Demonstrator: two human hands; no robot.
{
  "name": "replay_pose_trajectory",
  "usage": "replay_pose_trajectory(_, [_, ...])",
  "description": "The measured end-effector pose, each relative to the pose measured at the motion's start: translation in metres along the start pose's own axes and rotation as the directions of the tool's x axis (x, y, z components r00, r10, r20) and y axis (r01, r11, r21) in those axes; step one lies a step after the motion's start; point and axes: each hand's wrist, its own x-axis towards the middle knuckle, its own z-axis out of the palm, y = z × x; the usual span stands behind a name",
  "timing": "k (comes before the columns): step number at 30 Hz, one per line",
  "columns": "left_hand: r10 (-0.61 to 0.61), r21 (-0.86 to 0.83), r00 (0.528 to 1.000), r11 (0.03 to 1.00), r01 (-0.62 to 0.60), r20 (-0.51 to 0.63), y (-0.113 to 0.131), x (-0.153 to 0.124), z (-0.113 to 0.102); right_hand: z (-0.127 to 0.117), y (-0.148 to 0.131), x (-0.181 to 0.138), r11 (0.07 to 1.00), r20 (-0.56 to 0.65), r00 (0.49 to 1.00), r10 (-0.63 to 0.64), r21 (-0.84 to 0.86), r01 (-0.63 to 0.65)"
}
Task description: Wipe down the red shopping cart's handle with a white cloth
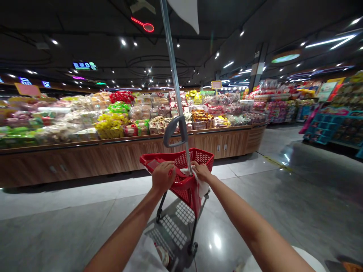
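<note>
A small red shopping cart [181, 177] stands on the grey floor right in front of me. My left hand [162, 175] is closed over the cart's near rim. My right hand [200, 170] is closed on the rim at the foot of a tall grey pole [174, 79], with a bit of white cloth under its fingers. The pole rises from the cart, carries a grey handle loop [171, 132] and a white flag [185, 11] at the top. The cart's basket looks empty from here.
A long wooden display counter [85, 158] piled with packaged snacks runs across the aisle ahead. More shelves [278, 105] and blue crates [326, 128] stand to the right. Glossy floor tiles [283, 196] open toward the right. My shoes show at the bottom edge.
</note>
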Motion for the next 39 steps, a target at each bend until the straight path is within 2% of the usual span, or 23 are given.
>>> replay_pose_trajectory(3, [-0.145,0.139,0.989,0.981,0.139,0.035,0.047,-0.003,0.017,0.001,-0.018,0.004,0.987,-0.020,0.987,0.157,-0.022,-0.157])
replay_pose_trajectory(5, [-0.242,0.227,0.962,0.951,0.210,0.125,0.063,-0.007,0.028,0.004,-0.021,0.001,0.989,-0.034,0.988,0.148,-0.006,-0.148])
replay_pose_trajectory(8, [-0.299,0.318,0.933,0.921,0.226,0.202,0.061,-0.014,0.035,0.003,-0.010,-0.013,0.988,0.022,0.997,-0.070,0.140,0.066])
replay_pose_trajectory(11, [-0.266,0.337,0.935,0.924,0.178,0.235,0.046,-0.020,0.029,-0.001,0.002,-0.031,0.901,0.077,0.926,-0.371,0.272,0.338])
replay_pose_trajectory(13, [-0.244,0.342,0.936,0.928,0.149,0.253,0.037,-0.022,0.023,-0.002,0.000,-0.039,0.864,0.078,0.876,-0.475,0.230,0.448])
replay_pose_trajectory(14, [-0.238,0.349,0.937,0.927,0.140,0.254,0.033,-0.023,0.021,-0.001,-0.003,-0.041,0.862,0.069,0.869,-0.489,0.188,0.470])
replay_pose_trajectory(17, [-0.233,0.372,0.943,0.918,0.134,0.236,0.025,-0.026,0.018,0.009,-0.020,-0.043,0.873,0.021,0.877,-0.480,0.113,0.475])
replay_pose_trajectory(22, [-0.163,0.359,0.965,0.930,0.082,0.204,0.002,-0.029,0.020,0.032,-0.036,-0.040,0.871,-0.056,0.878,-0.475,0.109,0.478])
replay_pose_trajectory(24, [-0.113,0.344,0.986,0.937,0.065,0.123,-0.011,-0.029,0.021,0.036,-0.030,-0.041,0.903,-0.046,0.905,-0.423,0.062,0.425])
replay_pose_trajectory(27, [-0.010,0.356,0.998,0.934,0.030,-0.056,-0.028,-0.030,0.024,0.034,-0.006,-0.044,0.942,-0.009,0.942,-0.334,-0.026,0.334])
replay_pose_trajectory(29, [0.069,0.397,0.993,0.918,-0.024,-0.098,-0.034,-0.032,0.028,0.030,0.013,-0.048,0.959,-0.016,0.960,-0.280,-0.058,0.279])
replay_pose_trajectory(30, [0.114,0.415,0.990,0.907,-0.072,-0.078,-0.035,-0.033,0.031,0.028,0.021,-0.051,0.967,-0.019,0.968,-0.249,-0.067,0.247])
replay_pose_trajectory(32, [0.212,0.417,0.977,0.885,-0.207,0.036,-0.028,-0.036,0.040,0.024,0.031,-0.056,0.979,-0.004,0.983,-0.185,-0.083,0.184])
replay_pose_trajectory(34, [0.265,0.374,0.951,0.875,-0.307,0.160,-0.015,-0.037,0.052,0.023,0.028,-0.059,0.982,0.024,0.986,-0.165,-0.087,0.166])
replay_pose_trajectory(36, [0.224,0.342,0.950,0.894,-0.289,0.218,-0.003,-0.036,0.065,0.026,0.015,-0.057,0.975,0.028,0.978,-0.209,-0.071,0.210])
replay_pose_trajectory(39, [0.107,0.322,0.967,0.930,-0.179,0.229,0.004,-0.033,0.077,0.037,-0.007,-0.048,0.964,-0.030,0.964,-0.265,-0.038,0.264])
